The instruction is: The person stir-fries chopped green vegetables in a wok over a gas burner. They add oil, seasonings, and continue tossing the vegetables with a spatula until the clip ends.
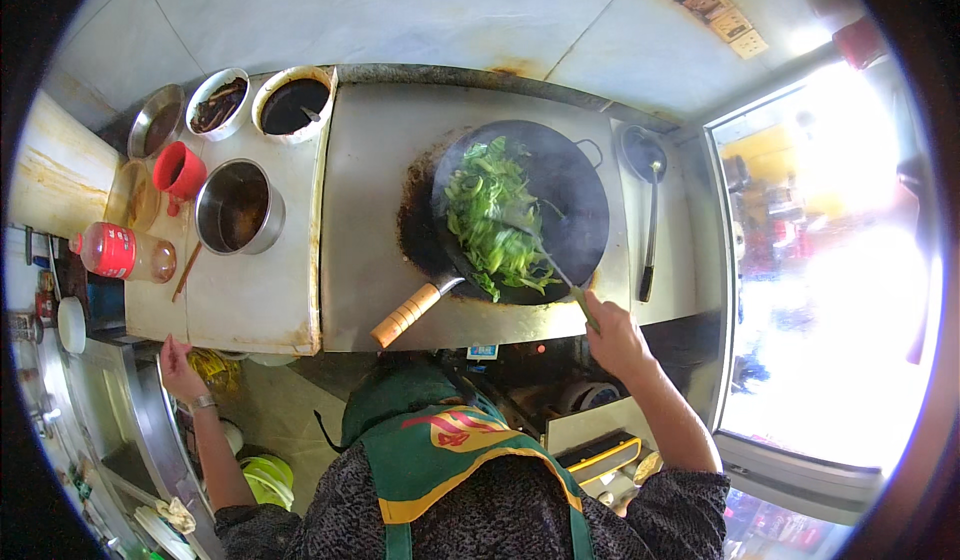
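Observation:
My right hand [616, 337] grips the green handle of a metal spatula [556, 264], its blade blurred among chopped leafy greens [491, 222]. The greens lie in the left half of a large dark wok [581, 219], and faint steam hangs over them. The wok's ribbed wooden handle [407, 314] points toward me and to the left. My left hand [182, 372] is at the front edge of the tiled counter, away from the wok. Its fingertips are drawn together; whether anything small is between them cannot be made out.
On the left counter stand a steel pot [238, 206], a red plastic cup [180, 171], a bowl of dark sauce [295, 105], a bowl of brown pieces [219, 105] and a plastic bottle [127, 252] lying down. A long-handled ladle [651, 222] lies right of the wok. A bright window [817, 260] is beyond.

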A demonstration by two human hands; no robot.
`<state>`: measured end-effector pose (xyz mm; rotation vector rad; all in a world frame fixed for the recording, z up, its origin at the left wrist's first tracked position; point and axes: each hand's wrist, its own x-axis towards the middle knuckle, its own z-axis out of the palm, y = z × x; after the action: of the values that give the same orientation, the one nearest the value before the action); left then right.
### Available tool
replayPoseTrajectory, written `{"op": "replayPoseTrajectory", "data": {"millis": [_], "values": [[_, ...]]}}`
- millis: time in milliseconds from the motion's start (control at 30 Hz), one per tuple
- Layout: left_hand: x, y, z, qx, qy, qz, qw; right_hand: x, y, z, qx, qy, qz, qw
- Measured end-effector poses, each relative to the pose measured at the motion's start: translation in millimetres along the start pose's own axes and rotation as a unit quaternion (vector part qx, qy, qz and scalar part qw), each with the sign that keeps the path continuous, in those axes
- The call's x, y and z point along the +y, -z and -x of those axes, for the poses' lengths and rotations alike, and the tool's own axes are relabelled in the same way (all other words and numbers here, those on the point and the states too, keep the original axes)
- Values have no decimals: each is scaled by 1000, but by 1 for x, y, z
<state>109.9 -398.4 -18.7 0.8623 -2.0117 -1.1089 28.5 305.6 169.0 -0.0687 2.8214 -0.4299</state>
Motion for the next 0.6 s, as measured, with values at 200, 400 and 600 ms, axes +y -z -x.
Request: {"op": "replayPoseTrajectory", "data": {"millis": [200, 400, 600], "values": [[7, -6, 104, -106, 97, -15, 989, -25, 45, 42, -73, -40, 93, 992], [12, -28, 211, -128, 218, 108, 962, -20, 29, 34, -131, 21, 135, 982], [-5, -12, 276, -222, 334, 72, 913, 15, 7, -23, -63, -22, 76, 995]]}}
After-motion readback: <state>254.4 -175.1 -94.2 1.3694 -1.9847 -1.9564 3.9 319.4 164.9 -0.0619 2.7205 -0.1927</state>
